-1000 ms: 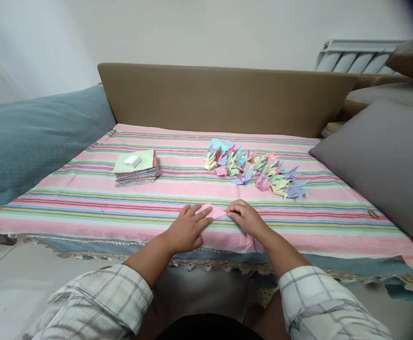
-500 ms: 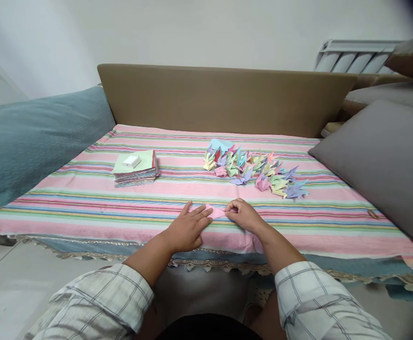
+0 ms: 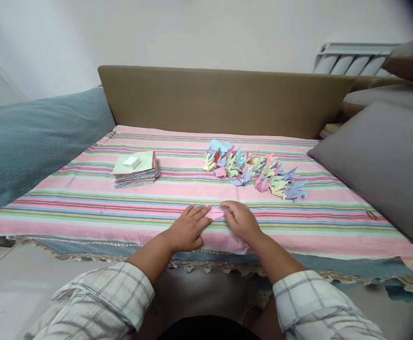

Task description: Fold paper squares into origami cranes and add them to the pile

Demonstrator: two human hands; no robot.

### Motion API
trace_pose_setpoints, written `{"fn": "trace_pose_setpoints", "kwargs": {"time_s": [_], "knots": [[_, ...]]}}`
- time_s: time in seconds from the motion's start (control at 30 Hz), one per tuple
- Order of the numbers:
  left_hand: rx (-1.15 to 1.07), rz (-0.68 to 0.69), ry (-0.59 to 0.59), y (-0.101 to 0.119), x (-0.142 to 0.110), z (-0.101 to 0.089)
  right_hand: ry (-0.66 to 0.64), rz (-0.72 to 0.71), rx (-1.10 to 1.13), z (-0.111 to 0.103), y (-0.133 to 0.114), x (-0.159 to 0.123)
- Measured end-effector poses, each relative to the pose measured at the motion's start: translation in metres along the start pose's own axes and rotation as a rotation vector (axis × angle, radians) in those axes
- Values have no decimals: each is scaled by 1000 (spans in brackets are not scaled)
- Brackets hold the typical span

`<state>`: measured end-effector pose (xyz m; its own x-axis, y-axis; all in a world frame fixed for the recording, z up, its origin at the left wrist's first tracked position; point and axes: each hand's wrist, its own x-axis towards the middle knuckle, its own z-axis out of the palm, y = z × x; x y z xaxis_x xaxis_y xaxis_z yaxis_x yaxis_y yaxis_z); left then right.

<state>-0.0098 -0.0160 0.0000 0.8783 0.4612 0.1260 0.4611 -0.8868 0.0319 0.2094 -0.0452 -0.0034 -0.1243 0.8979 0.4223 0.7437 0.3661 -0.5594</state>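
Observation:
A small piece of folded pink paper (image 3: 215, 213) lies near the front of the striped cloth (image 3: 178, 189). My left hand (image 3: 188, 229) rests flat over its left part, fingers stretched out and pressing it down. At the paper's right end is my right hand (image 3: 241, 220), its fingers curled in and closed on the tip; the thumb is partly hidden. Beyond my right hand, many folded paper cranes (image 3: 242, 177) in mixed pastel colours sit in a loose cluster.
Left of centre stands a stack of square coloured paper (image 3: 135, 179) with a small white block (image 3: 132, 162) on top. Behind the cloth rises a brown backrest (image 3: 220, 101). A grey cushion (image 3: 380, 165) leans at the right, and a blue-covered armrest (image 3: 39, 141) borders the left.
My right hand has shifted slightly left and turned over the paper's right end, folding it so the paper looks narrower. My left hand stays almost in place.

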Motion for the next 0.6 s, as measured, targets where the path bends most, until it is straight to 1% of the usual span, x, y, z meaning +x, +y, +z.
{"fn": "trace_pose_setpoints", "kwargs": {"time_s": [0.03,0.07,0.1,0.13,0.2,0.3,0.5,0.6], "knots": [[-8,-6,0,0,0,0,-48,-141,-73,4,-5,-5],[-19,-13,-1,0,1,0,-102,-252,-147,9,-9,-10],[-34,-19,-2,0,1,-1,-130,-305,-221,14,-12,-15],[-48,-24,-5,-1,2,-1,-149,-327,-285,19,-14,-19],[-73,-32,-17,-1,3,-2,-175,-319,-375,27,-13,-25],[-85,-49,-33,-1,3,-1,-211,-310,-423,33,-9,-30],[-81,-78,-34,-1,4,-1,-259,-256,-406,31,-10,-28],[-118,-113,-28,-1,5,0,-275,-234,-382,30,-12,-27]]}}
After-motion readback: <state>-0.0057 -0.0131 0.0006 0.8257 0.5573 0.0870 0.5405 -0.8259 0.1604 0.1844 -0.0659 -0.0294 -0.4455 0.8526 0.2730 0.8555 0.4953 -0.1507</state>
